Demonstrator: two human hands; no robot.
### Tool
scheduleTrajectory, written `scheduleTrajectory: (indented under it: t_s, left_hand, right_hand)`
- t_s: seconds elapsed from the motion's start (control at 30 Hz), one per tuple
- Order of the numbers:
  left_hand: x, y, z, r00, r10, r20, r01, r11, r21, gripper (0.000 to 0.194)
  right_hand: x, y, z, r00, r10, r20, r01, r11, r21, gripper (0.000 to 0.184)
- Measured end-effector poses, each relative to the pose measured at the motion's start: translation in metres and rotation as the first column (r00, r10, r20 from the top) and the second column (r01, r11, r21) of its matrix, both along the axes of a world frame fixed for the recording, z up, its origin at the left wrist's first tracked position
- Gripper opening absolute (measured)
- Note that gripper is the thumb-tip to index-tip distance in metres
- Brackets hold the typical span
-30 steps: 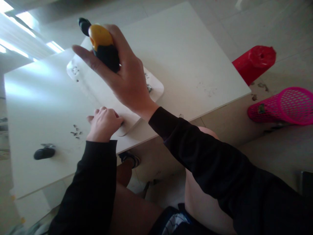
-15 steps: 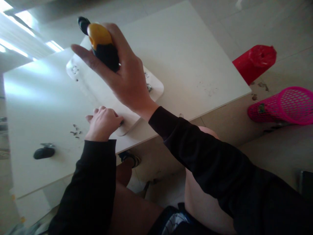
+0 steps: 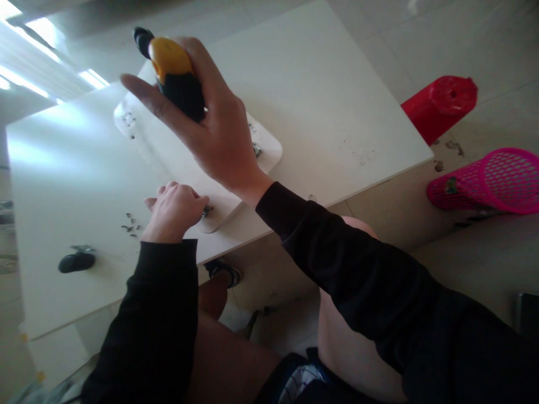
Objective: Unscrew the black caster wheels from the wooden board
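High over the white panel (image 3: pixel 168 151), my right hand (image 3: pixel 223 123) grips a yellow-and-black power screwdriver (image 3: pixel 182 76), its thumb stretched away from the handle. The tool's tip is hidden below the hand. A black rounded part (image 3: pixel 143 42) shows just past it; whether it belongs to the tool I cannot tell. My left hand (image 3: pixel 177 206) is closed at the panel's near corner, next to a small metal fitting (image 3: pixel 206 211). What its fingers hold is hidden. Another metal fitting (image 3: pixel 257 149) sits at the right corner, and the left corner shows small holes (image 3: pixel 128 119).
On the white table (image 3: pixel 328 101), several small screws (image 3: pixel 131 226) lie left of my left hand. A black caster wheel (image 3: pixel 76 261) rests farther left. Beyond the table's right edge are a red container (image 3: pixel 440 106) and a pink mesh basket (image 3: pixel 484 182).
My left hand has shifted slightly left, exposing more of the metal fitting at the near corner. My right hand and the power screwdriver have barely moved.
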State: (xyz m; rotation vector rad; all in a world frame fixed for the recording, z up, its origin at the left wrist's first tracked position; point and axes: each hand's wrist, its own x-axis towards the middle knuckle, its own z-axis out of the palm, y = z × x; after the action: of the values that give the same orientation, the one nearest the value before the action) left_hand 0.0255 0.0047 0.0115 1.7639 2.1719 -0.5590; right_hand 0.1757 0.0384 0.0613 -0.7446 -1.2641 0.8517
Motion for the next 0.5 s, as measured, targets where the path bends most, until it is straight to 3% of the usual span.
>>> scheduleTrajectory:
  t_s: [0.17, 0.37, 0.5]
  left_hand:
    - [0.0, -0.002, 0.004, 1.0, 0.02, 0.018, -0.021, 0.998, 0.059, 0.04]
    - [-0.008, 0.0, -0.001, 0.997, 0.057, 0.046, -0.06, 0.995, 0.084, 0.031]
    - [-0.016, 0.001, -0.005, 0.993, 0.091, 0.069, -0.099, 0.988, 0.117, 0.027]
  right_hand:
    - [-0.004, 0.004, -0.003, 1.0, -0.009, 0.006, 0.009, 1.0, 0.011, 0.03]
    - [-0.012, 0.005, -0.004, 0.971, -0.022, 0.236, 0.047, 0.994, -0.1, 0.043]
    - [-0.015, 0.003, -0.002, 0.956, -0.007, 0.294, 0.041, 0.993, -0.11, 0.033]
